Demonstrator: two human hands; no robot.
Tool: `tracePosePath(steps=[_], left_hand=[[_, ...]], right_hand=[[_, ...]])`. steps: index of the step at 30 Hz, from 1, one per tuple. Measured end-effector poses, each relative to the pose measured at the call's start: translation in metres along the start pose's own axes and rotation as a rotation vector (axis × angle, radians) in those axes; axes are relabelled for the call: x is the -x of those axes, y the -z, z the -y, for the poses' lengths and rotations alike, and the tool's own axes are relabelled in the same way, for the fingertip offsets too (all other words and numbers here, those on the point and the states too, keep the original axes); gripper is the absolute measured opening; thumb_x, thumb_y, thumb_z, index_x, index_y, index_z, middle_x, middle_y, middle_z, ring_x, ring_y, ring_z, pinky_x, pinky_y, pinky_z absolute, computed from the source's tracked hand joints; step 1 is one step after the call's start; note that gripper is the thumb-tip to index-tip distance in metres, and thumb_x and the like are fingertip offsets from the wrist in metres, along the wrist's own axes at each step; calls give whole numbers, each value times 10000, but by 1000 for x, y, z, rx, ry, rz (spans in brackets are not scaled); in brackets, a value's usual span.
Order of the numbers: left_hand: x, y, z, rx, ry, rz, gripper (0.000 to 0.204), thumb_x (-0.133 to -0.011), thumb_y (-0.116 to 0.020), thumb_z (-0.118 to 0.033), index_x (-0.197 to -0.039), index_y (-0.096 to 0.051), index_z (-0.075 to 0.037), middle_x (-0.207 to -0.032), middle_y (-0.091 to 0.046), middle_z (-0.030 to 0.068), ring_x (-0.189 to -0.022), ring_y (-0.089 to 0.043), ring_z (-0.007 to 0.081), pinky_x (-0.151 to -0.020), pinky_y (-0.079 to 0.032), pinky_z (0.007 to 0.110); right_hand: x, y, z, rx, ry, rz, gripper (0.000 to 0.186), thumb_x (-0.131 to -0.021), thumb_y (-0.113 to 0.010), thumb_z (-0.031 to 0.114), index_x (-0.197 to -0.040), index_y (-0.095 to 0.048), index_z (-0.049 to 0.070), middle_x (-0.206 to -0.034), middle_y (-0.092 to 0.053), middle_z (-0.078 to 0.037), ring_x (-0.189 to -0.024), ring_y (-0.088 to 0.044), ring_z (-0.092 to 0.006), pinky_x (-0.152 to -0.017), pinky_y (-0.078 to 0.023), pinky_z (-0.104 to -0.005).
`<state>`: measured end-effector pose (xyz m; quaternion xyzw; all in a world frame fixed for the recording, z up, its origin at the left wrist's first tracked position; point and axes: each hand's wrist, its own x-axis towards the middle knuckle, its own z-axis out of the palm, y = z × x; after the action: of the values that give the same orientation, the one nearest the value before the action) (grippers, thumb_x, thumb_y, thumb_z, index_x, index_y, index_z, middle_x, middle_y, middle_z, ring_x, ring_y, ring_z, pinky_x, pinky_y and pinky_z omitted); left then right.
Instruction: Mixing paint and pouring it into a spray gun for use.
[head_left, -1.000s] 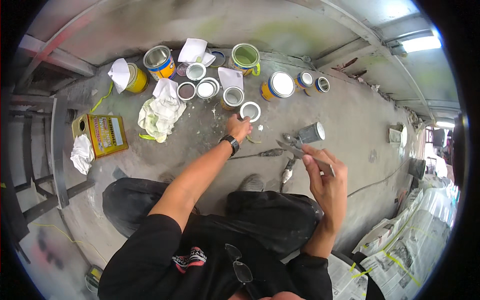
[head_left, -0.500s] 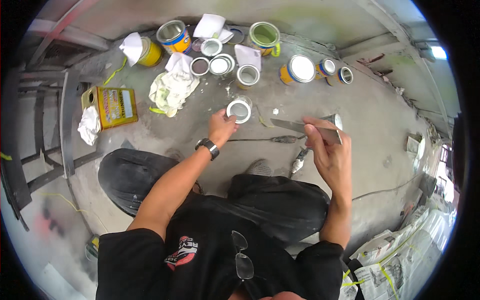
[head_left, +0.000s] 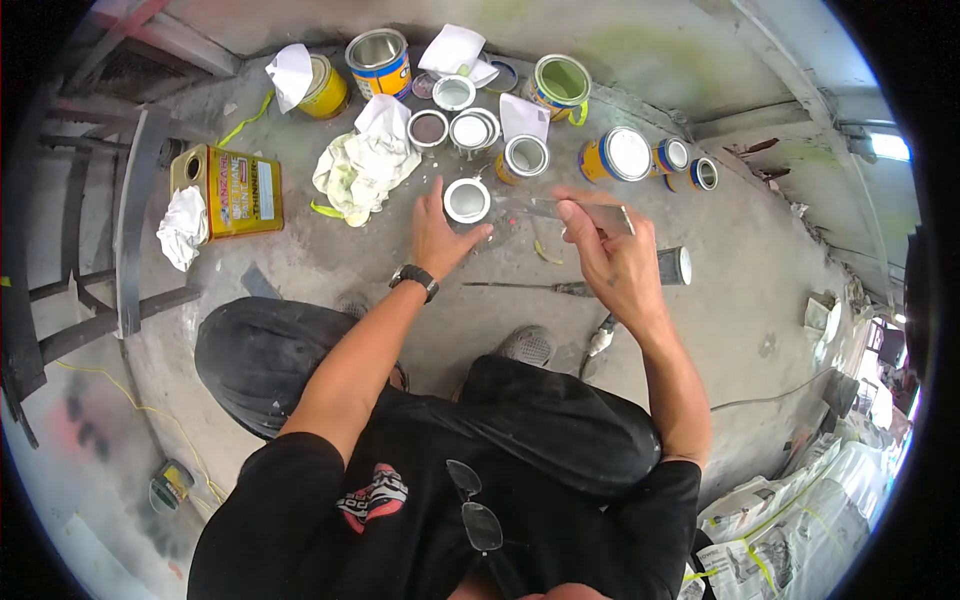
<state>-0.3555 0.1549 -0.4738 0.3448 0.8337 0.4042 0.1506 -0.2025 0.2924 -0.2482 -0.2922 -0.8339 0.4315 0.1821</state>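
Clock read from the white-rimmed can (head_left: 448, 203), 12 o'clock toward the wall (head_left: 640, 50). That can sat mouth up on the grey floor (head_left: 740, 250), out in front of you. Your left hand (head_left: 440, 237) lay at 7 o'clock, fingers up along the can's left side, thumb spread round toward 5; whether they pressed on it or only framed it, I could not tell. Your right hand (head_left: 617, 255), between 3 and 4 o'clock, was closed on a flat metal blade (head_left: 607, 217), pinched by thumb and fingers, its blurred far end aimed at the can from 3 o'clock and seemingly just short of the rim. My judgement: the moment called for a firm left cradle low on the can, since so small a vessel would likely tip under a sideways push; the thumb wanted keeping below the rim, out of the blade's line. A light, level pinch probably suited the blade best, with no knock on that rim. Elbow room mattered: a yellow-sided can (head_left: 513, 175) stood near at 2 o'clock, a dark-filled can (head_left: 412, 133) at 11, a crumpled cloth (head_left: 355, 170) at 10, so short strokes looked safer than wide ones. A dark-handled tool (head_left: 577, 289) lay at 4 o'clock, worth clearing with your right wrist kept high.
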Motion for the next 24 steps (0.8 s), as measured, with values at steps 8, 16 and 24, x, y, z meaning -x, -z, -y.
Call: tracePosePath(steps=[8, 16, 24], left_hand=[[-6, 29, -27, 123, -237, -7, 843, -626, -910, -181, -1360, -508, -73, -1276, -540, 142, -1202, -490, 348, -1040, -402, 458], [-36, 124, -114, 88, -469, 13, 839, -631, -904, -136, -1377, -523, -71, -1345, -558, 128, -1258, -505, 329, -1074, -427, 440], [-38, 143, -121, 148, -458, 26, 889, -577, -894, -57, -1381, -515, -81, -1359, -529, 134, -1260, -504, 338, -1070, -437, 427]], right_hand=[[9, 31, 45, -31, -12, 0, 167, -943, -675, 89, -1064, -715, -19, -855, -692, -133, -631, -599, -182, -551, -470, -319], [11, 39, 100, 75, 217, 56, 388, -834, -732, -28, -1213, -662, 22, -807, -583, -140, -648, -587, -279, -587, -477, -364], [9, 18, 89, 224, 375, 73, 463, -840, -707, 41, -1294, -615, 47, -891, -598, -120, -706, -632, -304, -601, -513, -401]])
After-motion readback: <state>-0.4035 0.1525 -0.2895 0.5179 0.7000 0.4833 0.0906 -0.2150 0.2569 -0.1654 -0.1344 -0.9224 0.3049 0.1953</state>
